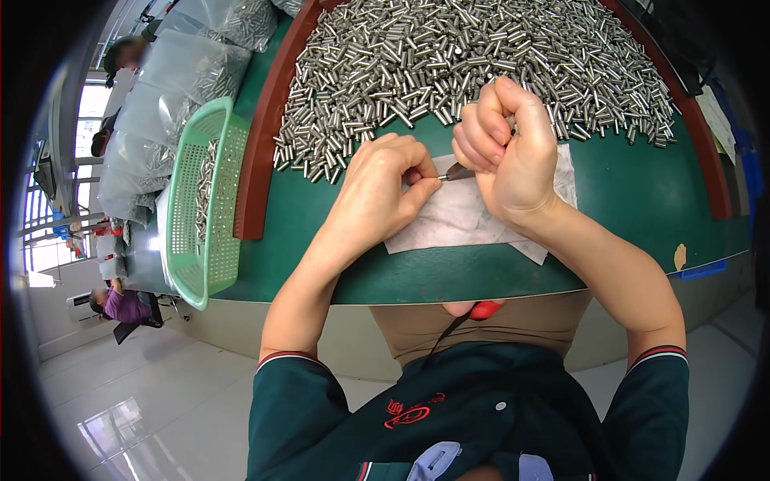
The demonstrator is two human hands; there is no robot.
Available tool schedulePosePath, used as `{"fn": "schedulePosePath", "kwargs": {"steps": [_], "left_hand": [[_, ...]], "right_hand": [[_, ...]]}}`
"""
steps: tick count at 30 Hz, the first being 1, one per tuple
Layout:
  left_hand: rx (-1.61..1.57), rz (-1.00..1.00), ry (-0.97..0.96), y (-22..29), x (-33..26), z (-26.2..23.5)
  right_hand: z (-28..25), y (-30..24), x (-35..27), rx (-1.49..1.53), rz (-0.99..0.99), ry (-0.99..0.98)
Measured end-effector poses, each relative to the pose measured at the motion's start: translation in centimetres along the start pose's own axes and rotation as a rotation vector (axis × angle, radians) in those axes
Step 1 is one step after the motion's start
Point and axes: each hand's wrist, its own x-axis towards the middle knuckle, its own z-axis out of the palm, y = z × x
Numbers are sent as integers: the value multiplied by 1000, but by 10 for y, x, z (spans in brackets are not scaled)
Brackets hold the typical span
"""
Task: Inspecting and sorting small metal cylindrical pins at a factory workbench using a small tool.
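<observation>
My left hand (383,186) is closed, thumb and forefinger pinching a small silver metal pin (443,178) above a whitish, smudged cloth (449,216). To its right, my right hand (513,148) is curled in a fist around a dark, tapered hand tool (458,171). Most of that tool is hidden in the fist; its narrow end points left at the pin. Whether the two touch, I cannot tell. Beyond both hands spreads a large heap of short shiny metal pins (473,60) on the green tabletop (634,192).
Red-brown rails (265,152) border the heap left and right. A light green perforated basket (228,184) holding metal pins stands at the left, beside clear plastic bags (152,116) of metal parts. The table's near edge runs before my lap. A person (124,308) sits far left.
</observation>
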Motion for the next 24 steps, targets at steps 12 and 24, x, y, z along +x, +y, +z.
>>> {"fn": "schedulePosePath", "kwargs": {"steps": [12, 24], "left_hand": [[-216, -57, 41, -9, 2, -8], [-1449, -510, -87, -24, 6, -14]], "right_hand": [[0, 3, 1, 13, -4, -21], [1, 1, -1, 28, 34, -17]]}}
